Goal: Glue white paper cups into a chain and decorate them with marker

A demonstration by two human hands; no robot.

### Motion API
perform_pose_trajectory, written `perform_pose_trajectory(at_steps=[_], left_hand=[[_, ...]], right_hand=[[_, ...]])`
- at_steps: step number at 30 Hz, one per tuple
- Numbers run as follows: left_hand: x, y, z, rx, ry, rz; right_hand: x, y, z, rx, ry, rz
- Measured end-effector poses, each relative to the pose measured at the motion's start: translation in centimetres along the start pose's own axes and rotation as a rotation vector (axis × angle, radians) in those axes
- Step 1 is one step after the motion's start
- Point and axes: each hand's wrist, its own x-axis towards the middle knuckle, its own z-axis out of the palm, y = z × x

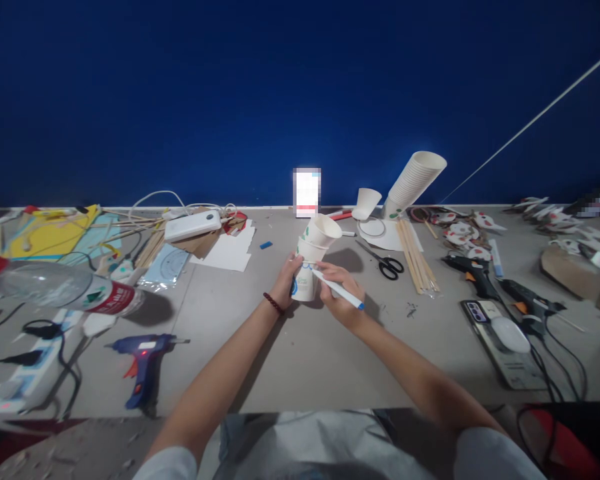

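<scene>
In the middle of the table my left hand (284,283) is wrapped round the side of some joined white paper cups (307,281). They tilt a little to the right, with the upper cup's mouth facing up. Green print and blue drawn lines show on their side. A white marker (344,291) with a blue end is gripped in my right hand (347,308), its tip at or very near the cup wall. On the table to the left lies a small blue marker cap (265,245).
A blue glue gun (143,363), a plastic bottle (70,287) and a power strip (40,360) are at left. Black scissors (389,265), wooden sticks (416,257) and a leaning cup stack (415,183) stand right of my hands. A phone (503,347) lies farther right.
</scene>
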Motion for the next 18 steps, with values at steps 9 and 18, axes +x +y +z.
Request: perform_pose_trajectory(at_steps=[9,18], left_hand=[[0.14,-0.11,-0.15,-0.005,0.002,-0.001],[0.20,-0.15,-0.33,0.014,-0.003,-0.008]], right_hand=[[0.15,-0.05,-0.13,0.003,0.002,0.033],[0.09,-0.15,-0.03,-0.008,0.028,0.080]])
